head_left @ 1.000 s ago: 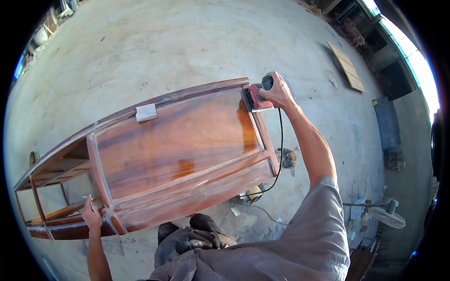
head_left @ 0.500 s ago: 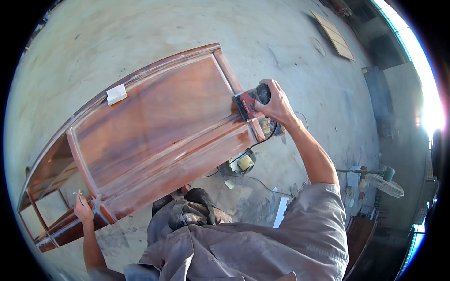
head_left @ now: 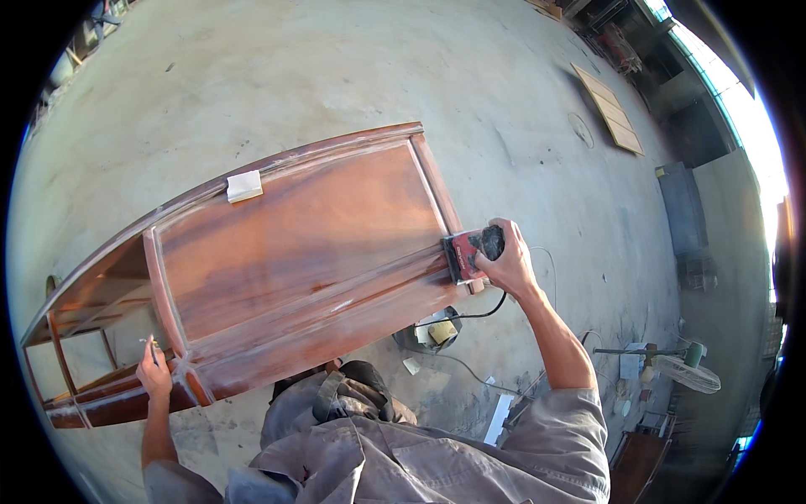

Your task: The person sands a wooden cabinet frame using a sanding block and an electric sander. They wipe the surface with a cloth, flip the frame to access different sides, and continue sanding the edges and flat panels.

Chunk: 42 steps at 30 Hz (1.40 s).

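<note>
My right hand [head_left: 509,259] is wrapped round the black knob of a red and black power sander [head_left: 467,255]. The sander's pad rests on the right end of a reddish-brown wooden cabinet piece [head_left: 302,244], whose surface has pale dusty streaks. From the sander a black cord [head_left: 487,313] loops down toward the floor. By the open framed section at the left end is my left hand [head_left: 154,373], fingers bent up around something small and pale that I cannot make out. A folded white sandpaper-like sheet [head_left: 244,186] lies on the far curved edge.
Below the cabinet's near edge stands a dark bucket [head_left: 426,337] with a yellowish block [head_left: 442,330] in it. Cords trail over the concrete floor. A fan [head_left: 687,373] stands at the right, and a slatted wooden panel [head_left: 609,109] lies farther back.
The whole view has shifted, so the cabinet sits lower in the picture. Along the cabinet's right end the sander has slid a little toward me. Both hands keep their grips.
</note>
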Tool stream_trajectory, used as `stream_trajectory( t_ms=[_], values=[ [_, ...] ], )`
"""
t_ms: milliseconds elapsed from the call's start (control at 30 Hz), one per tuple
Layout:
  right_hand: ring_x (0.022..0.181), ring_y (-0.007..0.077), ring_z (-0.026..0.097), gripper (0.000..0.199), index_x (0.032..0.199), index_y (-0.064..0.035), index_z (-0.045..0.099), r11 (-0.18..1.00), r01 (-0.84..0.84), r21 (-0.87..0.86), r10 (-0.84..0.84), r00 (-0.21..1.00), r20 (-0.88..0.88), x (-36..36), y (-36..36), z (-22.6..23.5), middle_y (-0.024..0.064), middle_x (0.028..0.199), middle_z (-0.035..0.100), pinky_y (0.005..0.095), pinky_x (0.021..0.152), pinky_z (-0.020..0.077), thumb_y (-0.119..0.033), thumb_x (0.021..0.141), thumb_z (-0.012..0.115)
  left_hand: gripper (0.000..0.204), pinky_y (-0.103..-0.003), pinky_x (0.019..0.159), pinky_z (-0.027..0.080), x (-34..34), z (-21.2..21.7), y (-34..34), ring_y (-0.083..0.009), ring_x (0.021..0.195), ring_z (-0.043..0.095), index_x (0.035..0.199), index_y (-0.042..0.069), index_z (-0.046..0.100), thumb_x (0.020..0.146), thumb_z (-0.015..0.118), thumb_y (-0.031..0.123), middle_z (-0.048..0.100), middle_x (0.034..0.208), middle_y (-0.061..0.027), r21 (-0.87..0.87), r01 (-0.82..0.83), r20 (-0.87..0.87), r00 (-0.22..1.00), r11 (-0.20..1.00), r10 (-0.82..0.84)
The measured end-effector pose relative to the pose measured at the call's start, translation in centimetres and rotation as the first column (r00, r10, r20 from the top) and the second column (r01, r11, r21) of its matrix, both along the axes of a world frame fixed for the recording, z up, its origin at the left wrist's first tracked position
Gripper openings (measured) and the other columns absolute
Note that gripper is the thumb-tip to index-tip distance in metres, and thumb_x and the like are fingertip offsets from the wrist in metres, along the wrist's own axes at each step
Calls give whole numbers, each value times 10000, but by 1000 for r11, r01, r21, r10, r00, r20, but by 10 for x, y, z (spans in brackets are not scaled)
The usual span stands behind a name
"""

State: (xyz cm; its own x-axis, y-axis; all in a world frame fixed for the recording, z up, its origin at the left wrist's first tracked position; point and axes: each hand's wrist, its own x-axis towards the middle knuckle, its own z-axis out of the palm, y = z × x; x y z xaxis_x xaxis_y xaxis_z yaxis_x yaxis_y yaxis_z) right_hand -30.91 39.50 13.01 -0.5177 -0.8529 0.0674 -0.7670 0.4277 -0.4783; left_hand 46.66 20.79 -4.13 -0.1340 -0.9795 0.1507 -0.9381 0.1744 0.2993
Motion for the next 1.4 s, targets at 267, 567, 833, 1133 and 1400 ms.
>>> stream_trajectory(
  t_ms=[267,567,833,1133,1400],
  values=[
    [1146,378,646,624,1271,-51,579,996,-52,-75,48,998,-43,29,-160,-5,186,1229,628,485,982,540,-284,747,825,410,-497,952,560,-3,7,2,-447,1108,712,1386,-1,662,1016,570,150,732,1224,-270,19,-10,-14,1000,1000,11],
    [1190,411,625,679,1289,-45,558,998,41,-49,-44,997,-71,63,-237,1,202,1279,620,504,1001,539,-390,767,820,422,-485,940,569,-11,13,5,-436,1095,720,1399,4,652,999,591,124,732,1231,-258,-65,45,-102,993,997,-52],
    [1211,435,622,698,1291,-28,544,998,-45,-39,43,998,-47,95,-249,1,233,1299,597,501,984,544,-405,768,811,424,-481,938,570,-8,13,8,-430,1084,722,1396,9,658,992,598,123,736,1227,-251,-47,37,-77,996,998,-41],
    [1185,437,624,686,1294,-34,544,998,54,-12,-55,997,-45,66,-244,4,222,1277,610,511,1011,537,-375,762,809,437,-486,901,577,-17,22,9,-430,1035,729,1409,57,668,981,630,136,745,1198,-242,-57,15,-88,996,998,-20],
    [1184,447,599,634,1266,-52,513,987,-114,-110,109,993,-47,198,-264,-9,202,1275,577,549,911,587,-351,794,813,717,-473,1192,401,-138,77,-45,-364,1408,531,1609,18,412,948,691,37,579,1545,-165,-262,160,-351,903,952,-248]
  ],
)
